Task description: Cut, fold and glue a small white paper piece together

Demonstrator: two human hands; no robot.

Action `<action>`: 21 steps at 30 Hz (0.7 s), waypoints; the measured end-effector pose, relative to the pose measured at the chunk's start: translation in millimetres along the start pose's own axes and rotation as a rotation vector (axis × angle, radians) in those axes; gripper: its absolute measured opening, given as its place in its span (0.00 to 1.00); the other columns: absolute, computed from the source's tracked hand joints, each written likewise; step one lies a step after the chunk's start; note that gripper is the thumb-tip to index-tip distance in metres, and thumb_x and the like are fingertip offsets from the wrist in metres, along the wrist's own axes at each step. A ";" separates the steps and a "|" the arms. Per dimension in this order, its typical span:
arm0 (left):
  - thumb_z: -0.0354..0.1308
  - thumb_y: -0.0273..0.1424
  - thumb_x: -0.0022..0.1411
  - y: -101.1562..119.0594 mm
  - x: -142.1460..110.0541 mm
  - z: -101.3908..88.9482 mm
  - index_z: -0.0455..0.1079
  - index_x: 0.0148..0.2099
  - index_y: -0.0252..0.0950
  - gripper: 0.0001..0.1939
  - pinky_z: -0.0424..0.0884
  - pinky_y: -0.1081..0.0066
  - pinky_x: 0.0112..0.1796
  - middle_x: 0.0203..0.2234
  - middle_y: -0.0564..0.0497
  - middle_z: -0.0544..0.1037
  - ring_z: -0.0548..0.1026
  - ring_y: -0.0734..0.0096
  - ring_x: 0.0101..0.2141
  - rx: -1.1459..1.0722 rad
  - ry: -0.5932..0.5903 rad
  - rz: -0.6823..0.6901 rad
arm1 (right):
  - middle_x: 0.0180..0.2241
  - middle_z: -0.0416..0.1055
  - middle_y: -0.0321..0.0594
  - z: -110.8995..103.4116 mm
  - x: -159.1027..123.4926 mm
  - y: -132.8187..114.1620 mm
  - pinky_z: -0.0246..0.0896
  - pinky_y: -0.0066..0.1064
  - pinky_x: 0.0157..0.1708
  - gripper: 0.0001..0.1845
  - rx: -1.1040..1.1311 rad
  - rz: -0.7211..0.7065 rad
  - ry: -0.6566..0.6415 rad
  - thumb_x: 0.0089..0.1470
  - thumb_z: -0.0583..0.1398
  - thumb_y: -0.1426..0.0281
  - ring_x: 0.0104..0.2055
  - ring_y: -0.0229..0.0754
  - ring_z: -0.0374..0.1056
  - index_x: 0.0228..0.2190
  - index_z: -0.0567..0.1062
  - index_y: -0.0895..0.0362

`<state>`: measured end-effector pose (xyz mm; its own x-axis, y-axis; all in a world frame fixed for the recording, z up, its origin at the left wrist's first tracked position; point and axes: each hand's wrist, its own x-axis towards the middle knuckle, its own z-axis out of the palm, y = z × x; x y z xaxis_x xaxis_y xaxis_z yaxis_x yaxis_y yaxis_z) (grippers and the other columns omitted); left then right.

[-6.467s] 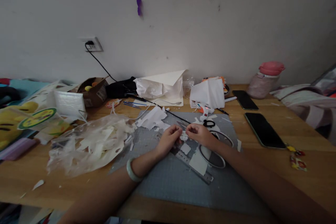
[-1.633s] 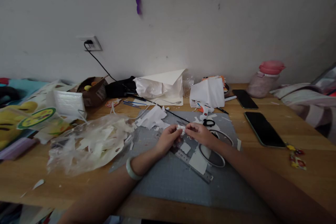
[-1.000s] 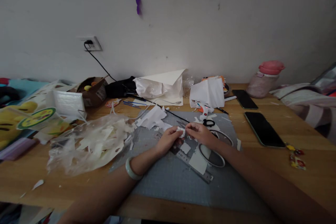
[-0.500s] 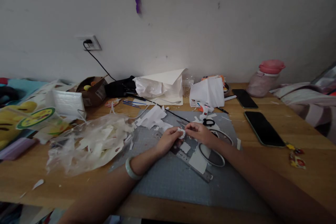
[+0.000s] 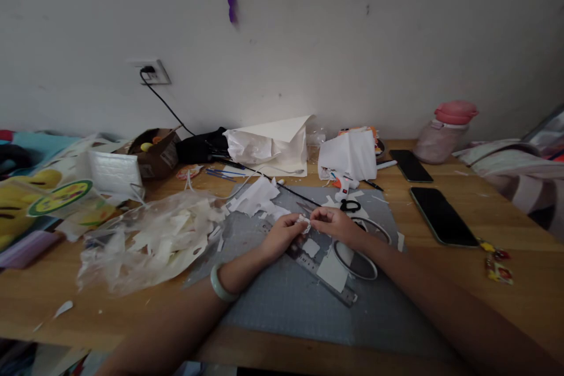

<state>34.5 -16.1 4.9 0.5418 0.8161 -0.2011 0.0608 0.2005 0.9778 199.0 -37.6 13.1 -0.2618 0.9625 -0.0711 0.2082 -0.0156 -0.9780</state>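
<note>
A small white piece with a bumpy edge [image 5: 304, 221], perhaps paper or foam, is between my two hands above the grey cutting mat [image 5: 282, 305]. My left hand [image 5: 282, 237] is closed, pinching it between thumb and fingers. My right hand [image 5: 335, 225] is closed too, its fingertips together at the piece's right edge; what they pinch is too small to make out. Below lie a metal ruler [image 5: 308, 263], a wavy-edged white cutout [image 5: 311, 247] and a white card [image 5: 333, 272]. Black-handled scissors [image 5: 351, 205] and a white oval ring [image 5: 374, 275] are near my right hand.
A clear plastic bag of white scraps [image 5: 154, 241] spreads out on the left. Beyond the mat are torn white paper [image 5: 255, 195] and a white glue gun [image 5: 344, 186]. Two phones [image 5: 443, 216] and a pink-lidded bottle [image 5: 443, 132] stand or lie to the right.
My fingers have shifted slightly around the small white piece, which now sits turned a little differently. Everything else stays in place.
</note>
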 end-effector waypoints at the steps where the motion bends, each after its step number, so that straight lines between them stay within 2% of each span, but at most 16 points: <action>1: 0.58 0.39 0.46 0.5 -0.3 0.1 0.64 0.24 0.34 0.13 0.55 0.77 0.21 0.15 0.57 0.64 0.61 0.80 0.17 0.008 -0.001 0.005 | 0.20 0.58 0.29 -0.1 0.2 0.3 0.48 0.27 0.24 0.14 0.001 -0.001 -0.009 0.42 0.60 0.59 0.22 0.32 0.53 0.25 0.67 0.57; 12: 0.56 0.39 0.48 -3.7 1.3 -1.1 0.63 0.24 0.35 0.12 0.56 0.76 0.21 0.15 0.58 0.64 0.61 0.78 0.18 0.106 -0.056 0.026 | 0.18 0.57 0.29 0.1 0.7 2.2 0.49 0.27 0.24 0.13 -0.044 -0.020 -0.011 0.42 0.60 0.60 0.22 0.33 0.53 0.20 0.65 0.56; 21: 0.54 0.42 0.50 -3.9 2.1 -1.1 0.63 0.26 0.35 0.14 0.53 0.77 0.19 0.14 0.58 0.64 0.59 0.79 0.16 0.040 0.004 -0.007 | 0.18 0.59 0.30 1.6 -0.3 -1.0 0.52 0.28 0.23 0.15 -0.002 -0.029 0.111 0.46 0.56 0.56 0.21 0.34 0.55 0.25 0.67 0.56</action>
<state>34.5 -14.6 0.7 0.5380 0.8169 -0.2081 0.0979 0.1846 0.9779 197.3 -38.2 13.8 -0.1616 0.9867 -0.0203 0.2035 0.0132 -0.9790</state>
